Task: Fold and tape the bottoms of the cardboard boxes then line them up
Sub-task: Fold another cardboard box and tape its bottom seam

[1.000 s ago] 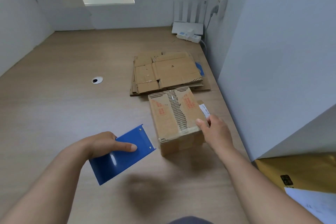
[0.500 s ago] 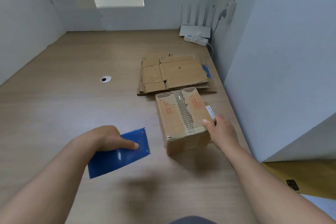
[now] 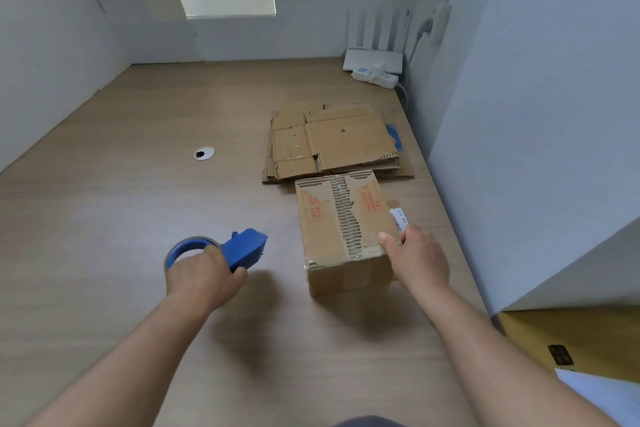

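Observation:
A small cardboard box (image 3: pixel 341 229) stands on the wooden table (image 3: pixel 121 211) with its taped, torn flaps facing up. My right hand (image 3: pixel 417 258) grips its near right corner, thumb on top. Left of the box, my left hand (image 3: pixel 202 276) holds a blue tape dispenser (image 3: pixel 239 250) with its tape roll, just above the table. Behind the box lies a stack of flattened cardboard boxes (image 3: pixel 332 142).
A round cable hole (image 3: pixel 204 153) sits in the table to the left. A white router and power strip (image 3: pixel 375 68) stand at the back right by the wall. A white partition (image 3: pixel 536 114) borders the right edge. A yellow object (image 3: pixel 571 343) lies at the near right.
My left hand has turned the blue dispenser, so its flat side no longer faces up and the tape roll shows. My right hand stays on the box corner.

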Tool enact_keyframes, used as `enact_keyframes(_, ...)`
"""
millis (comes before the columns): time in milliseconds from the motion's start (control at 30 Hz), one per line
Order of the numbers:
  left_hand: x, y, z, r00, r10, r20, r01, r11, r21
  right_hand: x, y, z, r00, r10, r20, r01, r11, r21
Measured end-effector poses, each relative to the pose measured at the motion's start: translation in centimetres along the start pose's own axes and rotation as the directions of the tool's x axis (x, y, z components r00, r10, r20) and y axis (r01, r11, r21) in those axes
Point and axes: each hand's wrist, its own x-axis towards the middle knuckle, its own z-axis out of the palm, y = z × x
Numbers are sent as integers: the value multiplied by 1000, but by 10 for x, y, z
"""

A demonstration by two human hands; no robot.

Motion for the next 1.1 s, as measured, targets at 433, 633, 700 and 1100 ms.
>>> enact_keyframes(433, -37, 40, 14, 962, 31, -270, -183, 808, -559, -3, -1, 1, 1000, -7, 3, 7, 1000, -6)
enact_keyframes(633, -62, 119, 9, 992, 123, 24, -31, 428, -903, -3, 0, 1, 999, -32, 7, 32, 999, -8)
enact_keyframes(700, -57, 123, 10, 992, 85, 95, 60, 353, -934, -2, 0, 1, 999, -48, 8, 48, 999, -1)
enact_keyframes(1100, -41, 103, 22, 970, 174, 168, 154, 90, -984, 2, 3, -7, 990, -114, 86, 113, 993, 18)
